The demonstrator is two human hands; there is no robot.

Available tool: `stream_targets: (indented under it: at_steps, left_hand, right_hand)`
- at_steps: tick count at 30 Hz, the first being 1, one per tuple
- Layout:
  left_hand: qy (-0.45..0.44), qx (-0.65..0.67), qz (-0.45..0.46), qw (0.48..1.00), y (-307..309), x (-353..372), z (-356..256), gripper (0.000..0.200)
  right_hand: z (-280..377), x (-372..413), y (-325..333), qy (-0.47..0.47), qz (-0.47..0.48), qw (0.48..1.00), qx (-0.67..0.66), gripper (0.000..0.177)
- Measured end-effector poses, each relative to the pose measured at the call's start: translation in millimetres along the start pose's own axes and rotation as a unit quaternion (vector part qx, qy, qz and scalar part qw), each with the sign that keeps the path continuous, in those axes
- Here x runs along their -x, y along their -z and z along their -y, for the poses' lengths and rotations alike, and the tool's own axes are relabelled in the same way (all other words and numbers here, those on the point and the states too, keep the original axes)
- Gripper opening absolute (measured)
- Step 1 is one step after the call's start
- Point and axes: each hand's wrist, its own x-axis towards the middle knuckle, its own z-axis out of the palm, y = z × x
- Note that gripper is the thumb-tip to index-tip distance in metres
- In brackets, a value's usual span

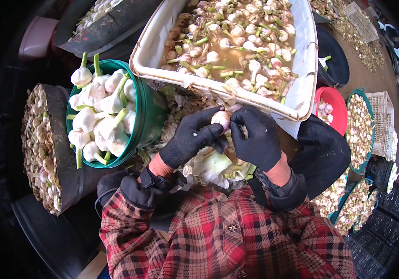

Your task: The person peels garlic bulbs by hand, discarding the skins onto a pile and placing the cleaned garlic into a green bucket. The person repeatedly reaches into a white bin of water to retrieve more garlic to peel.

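Observation:
My left hand [192, 137], in a black glove, is closed around a pinkish garlic bulb [221, 120] above my lap. Close beside it, my right hand [257, 138], gloved the same way, has its fingers curled in toward the bulb. Its fingertips are bent together near the bulb's right side, and whether they pinch a bit of skin is hidden. Beneath both hands lies a heap of loose garlic skins [213, 165]. A white tub [199, 83] of brownish water with many garlic bulbs stands just beyond my hands.
On the left, a green bucket [150, 116] is heaped with clean white bulbs with green stems. A dark container [64, 139] of unpeeled garlic lies farther left. At right are a red bucket [336, 102], green-rimmed baskets [360, 130] of garlic and a pale crate [381, 121].

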Motion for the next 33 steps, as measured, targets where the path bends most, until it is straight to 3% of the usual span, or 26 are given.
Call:
stream_targets:
  at_steps: [2,4,6,8,10,15,17,19,21,23,25,27,29,32,33]
  left_hand:
    - [0.024,-0.039,0.026,0.999,4.9,-0.6,-5.8,0.042]
    - [0.034,-0.162,0.062,0.984,6.9,-2.8,-9.1,0.036]
    - [0.035,-0.168,0.052,0.984,5.5,-4.6,-4.1,0.032]
    - [-0.149,-0.231,0.038,0.961,5.6,-6.2,10.7,0.035]
    - [-0.141,-0.238,0.035,0.960,2.4,-4.6,11.5,0.038]
    - [-0.159,-0.279,0.021,0.947,7.4,-2.6,9.5,0.048]
    - [-0.025,-0.323,0.046,0.945,10.7,-0.3,-3.5,0.053]
    - [-0.060,-0.269,0.030,0.961,10.6,-4.4,8.7,0.053]
    - [-0.095,-0.215,0.015,0.972,7.8,-5.4,11.0,0.054]
    - [-0.040,-0.220,0.004,0.975,3.8,-3.0,2.6,0.053]
    - [0.007,-0.235,-0.005,0.972,2.4,-4.4,-0.2,0.052]
    - [0.054,-0.249,-0.014,0.967,4.0,-5.5,5.4,0.052]
    - [-0.083,-0.253,-0.012,0.964,9.1,-6.4,23.3,0.053]
    - [-0.147,-0.305,0.044,0.940,4.6,-2.2,11.3,0.057]
    - [-0.108,-0.323,0.046,0.939,7.1,-2.4,12.7,0.065]
  right_hand:
    - [-0.5,2.6,1.5,-0.002,0.007,1.000,0.003,0.009]
    - [-0.1,4.7,2.9,-0.033,0.037,0.999,-0.011,0.007]
    - [-5.9,7.7,-2.1,-0.044,0.036,0.997,-0.048,0.007]
    - [-10.4,11.1,-7.2,-0.053,0.034,0.994,-0.084,0.006]
    - [-12.1,14.7,-10.3,-0.128,0.042,0.980,-0.144,0.006]
    - [-18.0,19.2,-12.4,-0.176,0.060,0.966,-0.179,0.008]
    - [-15.7,18.8,-12.3,-0.207,0.056,0.954,-0.211,0.009]
    - [-6.4,13.0,-7.6,-0.194,-0.003,0.945,-0.262,0.013]
    - [-7.2,16.0,-8.2,-0.177,-0.012,0.956,-0.235,0.012]
    - [-7.3,18.1,-11.1,-0.160,-0.023,0.965,-0.207,0.012]
    - [-5.2,19.2,-17.1,-0.071,-0.053,0.991,-0.098,0.010]
    - [-4.2,21.0,-21.4,-0.087,-0.048,0.991,-0.084,0.007]
    - [-4.7,21.9,-24.4,-0.102,-0.042,0.991,-0.070,0.006]
    - [-9.4,23.9,-29.6,-0.181,-0.043,0.977,-0.107,0.004]
    - [-13.5,24.7,-32.5,-0.204,-0.039,0.969,-0.133,0.005]
